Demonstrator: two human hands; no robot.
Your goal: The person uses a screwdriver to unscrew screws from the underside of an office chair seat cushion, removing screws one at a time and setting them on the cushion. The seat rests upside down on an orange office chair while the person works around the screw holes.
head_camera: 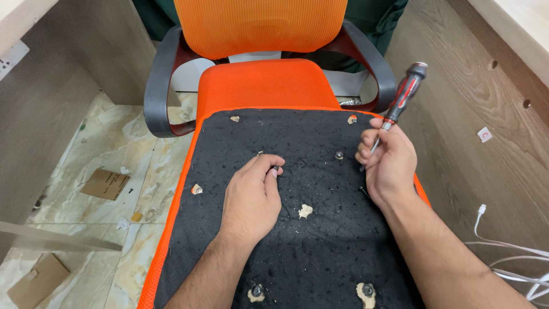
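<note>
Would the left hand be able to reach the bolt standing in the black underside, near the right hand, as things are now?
Probably yes. The left hand rests on the black underside, its fingertips pinching a small dark part, and the bolt stands nearby with only bare fabric between them. The right hand, holding the screwdriver, sits beside it, not over it.

Two bare forearms, left hand (251,197), right hand (389,166), no sleeves, rings or gloves

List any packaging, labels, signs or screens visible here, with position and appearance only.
Flattened cardboard piece: on the marble floor left of the seat, brown, roughly rectangular, with a pale label patch.
Second cardboard piece: floor at bottom left, plain brown, partly cut off.
Small sticker: on the wooden panel at right, white square with a red mark.
No screens or signs.
</note>
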